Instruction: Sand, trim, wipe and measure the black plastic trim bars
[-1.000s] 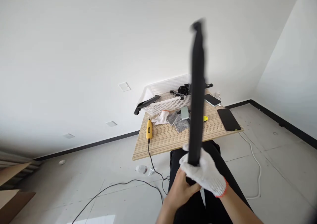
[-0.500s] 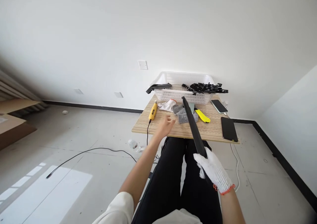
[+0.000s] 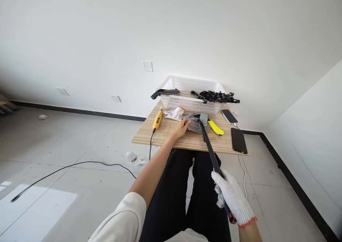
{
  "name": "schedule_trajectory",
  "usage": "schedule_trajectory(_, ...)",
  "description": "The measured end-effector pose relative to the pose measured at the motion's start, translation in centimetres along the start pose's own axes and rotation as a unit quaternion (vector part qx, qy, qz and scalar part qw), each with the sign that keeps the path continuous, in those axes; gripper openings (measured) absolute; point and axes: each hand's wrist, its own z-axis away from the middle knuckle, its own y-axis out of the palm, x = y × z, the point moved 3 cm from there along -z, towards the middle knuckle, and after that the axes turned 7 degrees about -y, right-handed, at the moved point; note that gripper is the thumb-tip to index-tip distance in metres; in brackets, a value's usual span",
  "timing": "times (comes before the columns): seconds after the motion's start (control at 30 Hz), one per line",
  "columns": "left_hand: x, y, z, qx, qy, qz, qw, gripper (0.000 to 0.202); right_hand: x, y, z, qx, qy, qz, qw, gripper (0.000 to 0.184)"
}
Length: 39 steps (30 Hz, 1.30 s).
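Observation:
My bare left hand (image 3: 181,128) is at the left edge of a grey cloth (image 3: 195,127) on the small table, its fingers curled on the fabric. In a white knitted glove, my right hand (image 3: 232,192) grips a long black plastic strip (image 3: 210,147) near its lower end. The strip slants up and away, its far end over the cloth beside a small grey-green block (image 3: 203,119). A yellow-handled cutter (image 3: 215,128) lies just right of the block. Left of the cloth is another white glove (image 3: 174,113).
A white plastic basket (image 3: 191,103) at the table's back holds black plastic parts (image 3: 217,96). A yellow corded rotary tool (image 3: 157,120) lies at the left of the wooden table (image 3: 144,135). Two phones, one pale-edged (image 3: 229,116) and one black (image 3: 238,140), lie right.
My left hand has moved forward onto the grey cloth. The black strip's far end has lowered toward the cloth, still in my right hand. The view has shifted slightly right.

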Motion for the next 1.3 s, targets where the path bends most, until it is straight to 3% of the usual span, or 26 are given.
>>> schedule_trajectory(0.1, -1.0, 0.0, -0.4, -0.005, 0.052, 0.097, 0.994, 0.031, 1.0, 0.9, 0.2, 0.014, 0.025, -0.002, 1.0, 0.031)
schedule_trajectory(0.27, -3.8, -0.7, -1.1, -0.013, 0.08, 0.266, 0.961, 0.038, 2.7, 0.2, -0.2, -0.039, -0.077, 0.035, 0.996, 0.029)
schedule_trajectory(0.47, -6.4, -4.9, 0.0, -0.055, 0.12, 0.457, 0.88, 0.038, 2.2, -0.4, -0.9, -0.059, -0.056, 0.015, 0.997, 0.027)
schedule_trajectory(0.53, -7.0, -6.2, 1.1, -0.092, 0.153, 0.421, 0.889, 0.037, 2.2, 0.1, -0.8, -0.047, -0.067, 0.011, 0.997, 0.027)
schedule_trajectory(0.6, -7.8, -6.5, 2.6, -0.108, 0.19, 0.304, 0.927, 0.042, 2.4, 0.8, -0.3, -0.024, -0.091, 0.033, 0.995, 0.03)
schedule_trajectory(0.67, -8.7, -5.6, 4.2, -0.064, 0.243, 0.124, 0.96, 0.047, 3.1, 1.5, 0.2, -0.019, -0.142, 0.112, 0.983, 0.041)
schedule_trajectory(0.73, -8.9, -4.2, 5.5, 0.014, 0.287, -0.073, 0.955, 0.045, 3.9, 1.7, 0.8, -0.07, -0.213, 0.256, 0.94, 0.053)
schedule_trajectory(0.8, -7.9, -3.5, 5.6, 0.062, 0.273, -0.221, 0.934, 0.043, 4.5, 1.5, 1.2, -0.145, -0.262, 0.423, 0.855, 0.062)
schedule_trajectory(0.9, -5.3, -5.2, 4.0, 0.005, 0.162, -0.302, 0.939, 0.051, 4.4, 1.0, 1.2, -0.194, -0.286, 0.589, 0.731, 0.064)
schedule_trajectory(0.97, -4.2, -6.3, 3.3, -0.045, 0.138, -0.304, 0.942, 0.055, 4.1, 0.6, 0.9, -0.197, -0.306, 0.632, 0.684, 0.062)
schedule_trajectory(1.03, -4.0, -5.9, 3.7, -0.038, 0.165, -0.298, 0.939, 0.055, 4.1, 0.5, 0.6, -0.205, -0.329, 0.646, 0.657, 0.062)
schedule_trajectory(1.13, -5.0, -2.9, 6.2, 0.029, 0.246, -0.293, 0.923, 0.052, 4.5, 1.0, -0.1, -0.222, -0.363, 0.645, 0.635, 0.061)
schedule_trajectory(1.23, -6.2, -0.7, 8.4, 0.044, 0.319, -0.285, 0.903, 0.051, 4.7, 1.4, -0.5, -0.239, -0.376, 0.628, 0.638, 0.062)
schedule_trajectory(1.3, -6.4, -1.3, 8.3, 0.03, 0.322, -0.293, 0.9, 0.05, 4.5, 1.3, -0.4, -0.241, -0.376, 0.613, 0.652, 0.064)
